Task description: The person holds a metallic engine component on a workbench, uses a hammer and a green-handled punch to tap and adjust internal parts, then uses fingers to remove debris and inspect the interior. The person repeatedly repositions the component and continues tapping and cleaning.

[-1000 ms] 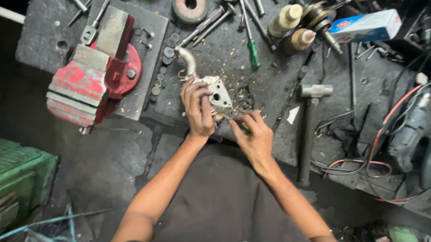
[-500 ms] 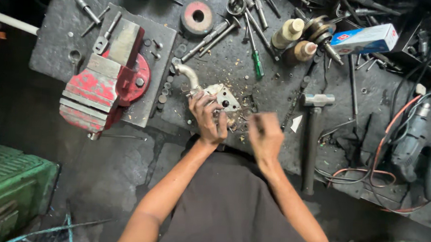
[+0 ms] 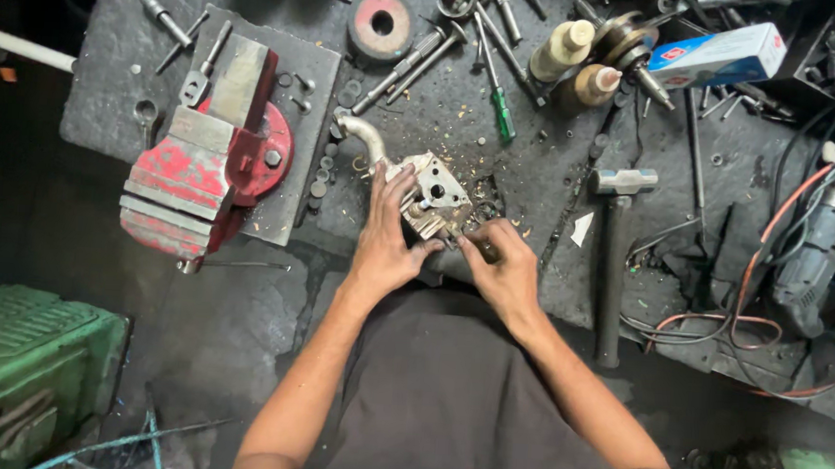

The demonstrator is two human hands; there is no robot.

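A small grey metal engine part (image 3: 431,195) with a curved pipe (image 3: 361,136) on its far left lies near the front edge of the dark workbench (image 3: 536,184). My left hand (image 3: 386,234) grips this part from the near left side, fingers over its top. My right hand (image 3: 498,265) is curled just right of the part at its near corner, fingertips pinched together on something too small to make out.
A red bench vise (image 3: 205,159) stands to the left. A hammer (image 3: 614,256) lies to the right. Screwdrivers (image 3: 490,75), sockets, two bottles (image 3: 575,63), a grinding disc (image 3: 380,25) and a box (image 3: 718,55) crowd the back. A power drill with cables (image 3: 812,259) sits far right, a green crate (image 3: 23,365) lower left.
My right hand has moved left, back against the part's near corner, and is steady after a blurred motion. The left hand keeps its hold on the part.
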